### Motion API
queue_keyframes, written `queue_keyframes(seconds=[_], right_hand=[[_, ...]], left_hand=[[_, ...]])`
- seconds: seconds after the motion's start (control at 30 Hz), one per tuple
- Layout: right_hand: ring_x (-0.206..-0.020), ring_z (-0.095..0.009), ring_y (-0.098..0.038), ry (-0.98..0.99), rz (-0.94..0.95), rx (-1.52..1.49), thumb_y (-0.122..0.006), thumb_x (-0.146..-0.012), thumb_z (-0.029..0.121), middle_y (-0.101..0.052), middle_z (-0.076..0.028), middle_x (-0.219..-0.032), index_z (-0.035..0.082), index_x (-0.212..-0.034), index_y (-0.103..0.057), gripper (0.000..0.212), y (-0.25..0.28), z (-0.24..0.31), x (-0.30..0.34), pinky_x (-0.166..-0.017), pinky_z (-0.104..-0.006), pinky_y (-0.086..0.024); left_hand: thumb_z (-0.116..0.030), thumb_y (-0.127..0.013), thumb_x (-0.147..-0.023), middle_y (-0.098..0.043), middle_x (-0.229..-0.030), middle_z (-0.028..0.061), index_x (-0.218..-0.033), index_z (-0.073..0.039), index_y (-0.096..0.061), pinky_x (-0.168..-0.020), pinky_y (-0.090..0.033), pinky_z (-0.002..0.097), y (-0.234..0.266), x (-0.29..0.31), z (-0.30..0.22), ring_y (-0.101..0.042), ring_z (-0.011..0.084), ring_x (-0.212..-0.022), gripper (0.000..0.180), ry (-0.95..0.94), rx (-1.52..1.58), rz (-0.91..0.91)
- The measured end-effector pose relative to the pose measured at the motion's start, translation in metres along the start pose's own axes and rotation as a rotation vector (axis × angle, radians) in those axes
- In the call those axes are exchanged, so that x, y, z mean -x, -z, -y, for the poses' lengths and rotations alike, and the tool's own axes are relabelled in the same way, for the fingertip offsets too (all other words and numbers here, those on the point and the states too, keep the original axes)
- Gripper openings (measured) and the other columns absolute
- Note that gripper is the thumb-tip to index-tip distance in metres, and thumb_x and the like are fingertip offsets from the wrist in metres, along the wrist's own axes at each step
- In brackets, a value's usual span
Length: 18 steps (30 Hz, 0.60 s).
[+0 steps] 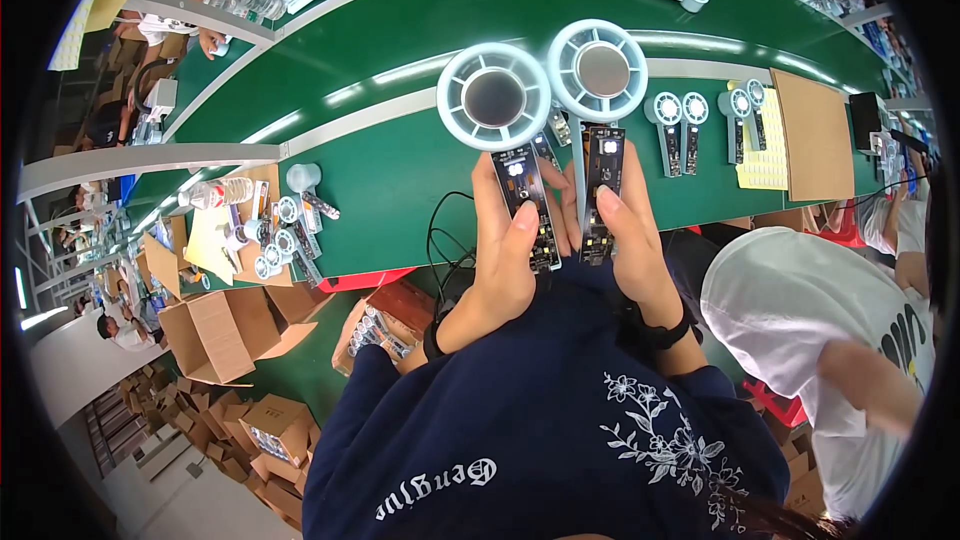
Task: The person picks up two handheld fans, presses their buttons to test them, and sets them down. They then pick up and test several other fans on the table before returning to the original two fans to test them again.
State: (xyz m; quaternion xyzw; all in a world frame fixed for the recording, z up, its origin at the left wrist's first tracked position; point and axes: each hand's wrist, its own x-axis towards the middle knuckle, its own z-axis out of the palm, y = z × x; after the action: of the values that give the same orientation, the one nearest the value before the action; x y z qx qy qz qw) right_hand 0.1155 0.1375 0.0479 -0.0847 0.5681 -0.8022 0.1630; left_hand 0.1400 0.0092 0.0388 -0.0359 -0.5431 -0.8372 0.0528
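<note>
My left hand [503,265] is wrapped round the handle of a pale blue handheld fan [448,100], thumb on its black circuit board [522,185]. My right hand [637,245] grips a second handheld fan [640,70] the same way, its thumb pressed on that fan's circuit board [604,168]. Both fans stand side by side with their round heads up, almost touching. White lights glow on both boards. Behind the handles, partly hidden, lie further fan parts on the green table [390,155].
Several fans [690,120] lie to the right, some on a yellow sheet [768,155] beside a cardboard piece [815,135]. At left are more fans [285,240], a plastic bottle [217,192] and an open carton [222,330]. Black cables [437,230] hang over the edge. A person in white [770,300] sits close at right.
</note>
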Motion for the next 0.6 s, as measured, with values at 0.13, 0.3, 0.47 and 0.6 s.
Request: queue_keyframes(seconds=[0.13, 0.3, 0.47, 0.6], right_hand=[[-0.058, -0.012, -0.047, 0.012, -0.015, 0.028, -0.042, -0.092, 0.025, -0.049, -0.008, -0.085, 0.0, -0.116, -0.036, 0.035, -0.0012, -0.0005, -0.0002, -0.054, -0.0263, -0.042], [-0.092, -0.012, -0.045, -0.015, 0.062, -0.066, -0.04, -0.093, 0.014, -0.047, -0.006, -0.101, -0.002, -0.132, -0.028, 0.044, 0.0049, -0.0023, 0.002, -0.087, -0.0266, -0.036], [-0.09, -0.011, -0.045, 0.002, 0.064, -0.034, -0.041, -0.094, 0.015, -0.047, -0.006, -0.098, -0.002, -0.133, -0.026, 0.045, 0.004, -0.001, 0.0028, -0.086, -0.0264, -0.036], [-0.085, -0.009, -0.046, -0.007, 0.084, -0.03, -0.04, -0.094, 0.015, -0.048, -0.006, -0.096, -0.002, -0.133, -0.026, 0.045, 0.004, -0.0002, 0.0011, -0.077, -0.0243, -0.041]], left_hand=[[-0.038, -0.04, -0.092, -0.051, -0.074, 0.0138, -0.109, 0.003, -0.037, -0.044, -0.038, 0.0236, -0.0103, 0.0, -0.0024, -0.047, 0.014, -0.049, 0.044, 0.016, -0.047, -0.117], [-0.037, -0.038, -0.093, -0.05, -0.068, 0.0139, -0.108, 0.002, -0.037, -0.044, -0.037, 0.0224, -0.0091, 0.0016, -0.0034, -0.046, 0.0136, -0.048, 0.042, 0.038, -0.072, -0.107], [-0.031, -0.036, -0.095, -0.051, -0.088, 0.0159, -0.121, 0.003, -0.029, -0.046, -0.04, 0.0232, -0.0027, 0.0032, -0.0056, -0.049, 0.0139, -0.052, 0.043, 0.027, -0.054, -0.027], [-0.024, -0.037, -0.095, -0.049, -0.104, 0.0163, -0.128, 0.003, -0.019, -0.052, -0.044, 0.0245, -0.0008, 0.0022, -0.0079, -0.053, 0.0145, -0.061, 0.046, 0.043, -0.024, -0.001]])
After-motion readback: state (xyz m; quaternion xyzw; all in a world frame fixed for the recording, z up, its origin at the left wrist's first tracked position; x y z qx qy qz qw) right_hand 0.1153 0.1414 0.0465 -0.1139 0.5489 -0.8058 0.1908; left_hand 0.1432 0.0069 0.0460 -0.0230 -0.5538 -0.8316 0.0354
